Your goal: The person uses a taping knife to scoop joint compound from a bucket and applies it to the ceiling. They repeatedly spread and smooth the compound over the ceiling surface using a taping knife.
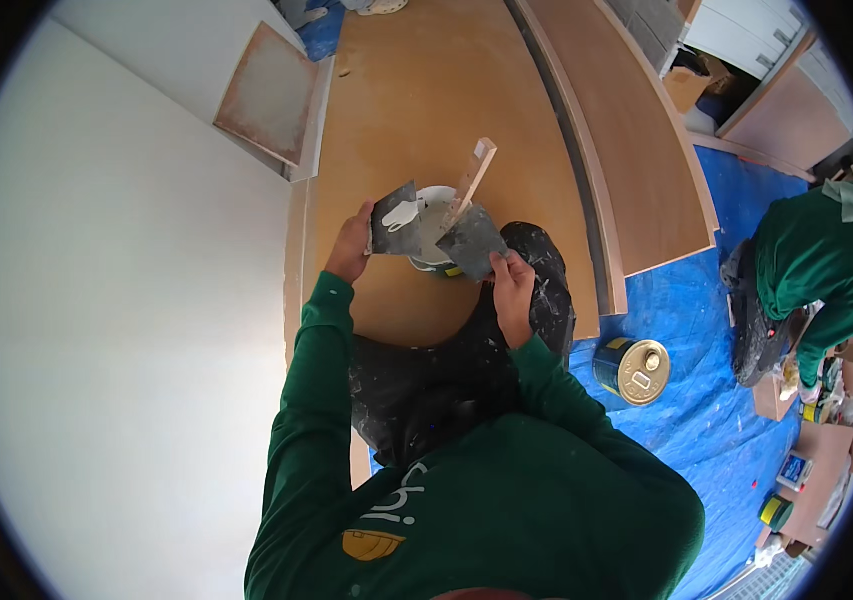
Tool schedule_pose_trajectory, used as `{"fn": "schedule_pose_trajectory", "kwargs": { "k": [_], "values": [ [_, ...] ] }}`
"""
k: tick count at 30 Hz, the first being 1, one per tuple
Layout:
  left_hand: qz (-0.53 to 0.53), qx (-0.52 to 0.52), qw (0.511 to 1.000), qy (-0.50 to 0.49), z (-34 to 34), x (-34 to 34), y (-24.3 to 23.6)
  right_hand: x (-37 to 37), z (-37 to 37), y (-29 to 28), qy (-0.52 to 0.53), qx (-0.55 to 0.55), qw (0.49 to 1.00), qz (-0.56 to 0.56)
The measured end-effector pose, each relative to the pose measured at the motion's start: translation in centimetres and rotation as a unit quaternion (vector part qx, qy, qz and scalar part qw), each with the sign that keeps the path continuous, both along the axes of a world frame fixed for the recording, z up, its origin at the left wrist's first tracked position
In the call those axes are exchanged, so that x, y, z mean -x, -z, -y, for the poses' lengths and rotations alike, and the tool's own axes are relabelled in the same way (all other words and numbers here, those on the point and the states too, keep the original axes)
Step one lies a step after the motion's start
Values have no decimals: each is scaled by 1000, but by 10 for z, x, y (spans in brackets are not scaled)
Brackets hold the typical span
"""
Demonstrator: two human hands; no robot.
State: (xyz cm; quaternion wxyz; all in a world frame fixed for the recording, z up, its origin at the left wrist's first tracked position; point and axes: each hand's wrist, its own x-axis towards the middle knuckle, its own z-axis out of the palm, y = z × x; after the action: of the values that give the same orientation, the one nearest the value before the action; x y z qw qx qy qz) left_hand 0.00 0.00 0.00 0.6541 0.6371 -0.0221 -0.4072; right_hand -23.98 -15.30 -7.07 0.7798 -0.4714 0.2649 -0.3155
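Observation:
My left hand point(350, 247) grips a flat grey spreader blade point(383, 238) with a dab of white filler point(403, 215) on its face. Between the fingers of my right hand point(515, 292) is a second grey spreader blade point(475, 243), tilted and lying partly across a bucket. The bucket point(437, 192) stands on the brown board in front of me and holds a pale paste. From it a wooden stick point(474, 175) leans up to the right. Both blades hang over the bucket's edges and hide part of it.
A white wall point(117, 300) rises close on my left. The brown board point(417, 90) runs ahead, with long wooden panels point(627, 150) along its right. A gold-lidded can point(644, 372) sits on blue sheeting point(677, 430). Farther right, a person in green point(817, 260) bends over boxes.

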Motion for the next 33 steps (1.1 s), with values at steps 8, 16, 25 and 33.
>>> {"fn": "schedule_pose_trajectory", "kwargs": {
  "k": [8, 16, 25, 33],
  "values": [
    [10, -75, 991, 110, 17, -11, -18, -53, 14, -15, -38, -146, 985, 83],
    [156, -45, 984, -78, -12, -32, -18, -33, 17, -22, -25, -158, 975, 157],
    [455, -27, 871, -180, 4, 20, -64, -44, -28, -91, -51, -219, 960, 167],
    [542, 31, 819, -185, 12, 71, -114, -62, -56, -112, -65, -238, 952, 182]
  ]
}}
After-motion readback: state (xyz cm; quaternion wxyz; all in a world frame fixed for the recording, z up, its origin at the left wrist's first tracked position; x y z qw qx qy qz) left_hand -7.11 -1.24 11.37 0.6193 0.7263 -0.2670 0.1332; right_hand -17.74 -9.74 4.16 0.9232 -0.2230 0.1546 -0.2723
